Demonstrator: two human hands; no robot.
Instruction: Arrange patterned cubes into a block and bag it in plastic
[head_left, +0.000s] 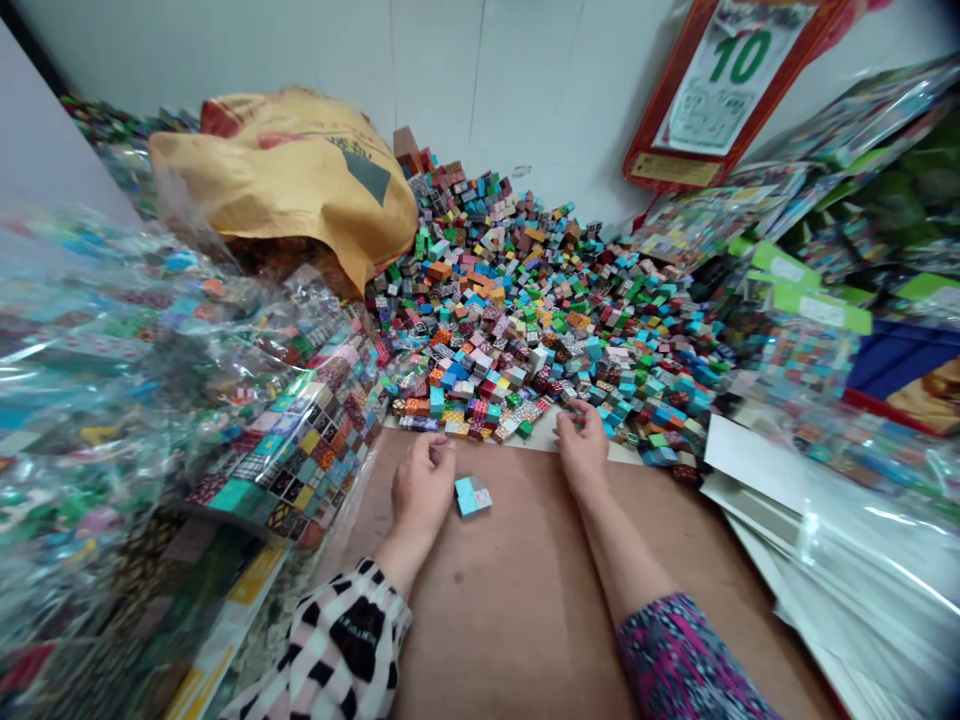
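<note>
A light-blue block group (472, 496) with a pale patterned corner lies on the brown board (517, 600), just right of my left hand. My left hand (426, 480) is at the front edge of a big pile of small coloured blocks (510, 320), its fingers curled together; what they hold, if anything, is hidden. On the right, my right hand (583, 445) touches the near edge of the pile with thumb and fingers bent towards each other, and whatever is between them is too small to make out.
Clear bags of blocks (300, 450) crowd the left side. A yellow sack (285, 190) stands behind them. White cards (810, 540) lie at the right, below packaged blocks (802, 330). A calendar (720, 90) hangs on the wall.
</note>
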